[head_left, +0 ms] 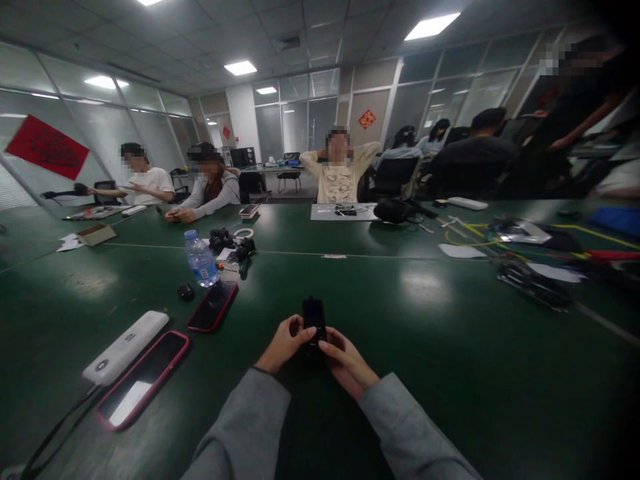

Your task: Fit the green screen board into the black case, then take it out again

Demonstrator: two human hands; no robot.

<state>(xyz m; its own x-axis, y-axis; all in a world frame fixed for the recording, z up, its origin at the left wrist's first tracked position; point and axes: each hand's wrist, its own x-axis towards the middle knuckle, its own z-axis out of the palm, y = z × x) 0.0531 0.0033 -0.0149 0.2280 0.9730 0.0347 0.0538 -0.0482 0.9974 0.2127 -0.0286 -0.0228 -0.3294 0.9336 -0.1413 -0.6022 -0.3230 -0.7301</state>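
Observation:
A small black device (314, 315), dark and rectangular, stands upright on the green table (400, 320) just in front of me. My left hand (284, 345) grips its left side with the thumb on its face. My right hand (347, 363) holds its lower right side, fingers curled around it. Both wrists come out of grey sleeves. The bottom of the device is hidden between my hands.
To my left lie a phone in a pink case (143, 377), a white power bank (126, 347), a red-edged phone (213, 305), a water bottle (201, 259) and a small black object (185, 291). Cables and tools (530, 257) clutter the right side. Several people sit along the far edge.

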